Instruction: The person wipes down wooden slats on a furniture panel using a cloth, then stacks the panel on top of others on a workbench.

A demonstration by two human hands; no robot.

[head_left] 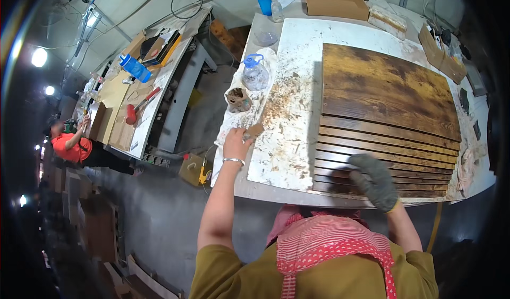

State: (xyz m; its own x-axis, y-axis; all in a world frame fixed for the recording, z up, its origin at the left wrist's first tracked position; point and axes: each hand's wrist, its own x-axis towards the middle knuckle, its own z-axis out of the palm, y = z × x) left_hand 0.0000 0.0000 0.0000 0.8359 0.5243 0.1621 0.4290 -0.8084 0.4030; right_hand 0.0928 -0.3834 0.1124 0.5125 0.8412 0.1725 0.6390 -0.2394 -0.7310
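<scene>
Brown pad (254, 131) pinched in left hand (237, 143), at worktop (289, 155) left edge, just below stain cup (238, 99). Gloved right hand (375, 181) spread flat on slat panel (388, 124), gripping nothing. Risks, as judged: elbow or pad knocks cup, stain spills; dripping pad blotches wood; bottle (255, 73) near cup may tip.

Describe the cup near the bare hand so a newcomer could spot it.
On the white stained worktable, look left of the dark wooden slat panel. Just beyond the left hand sits the small brown-smeared cup, dirty and open-topped, unlike the clear plastic jug behind it.
</scene>
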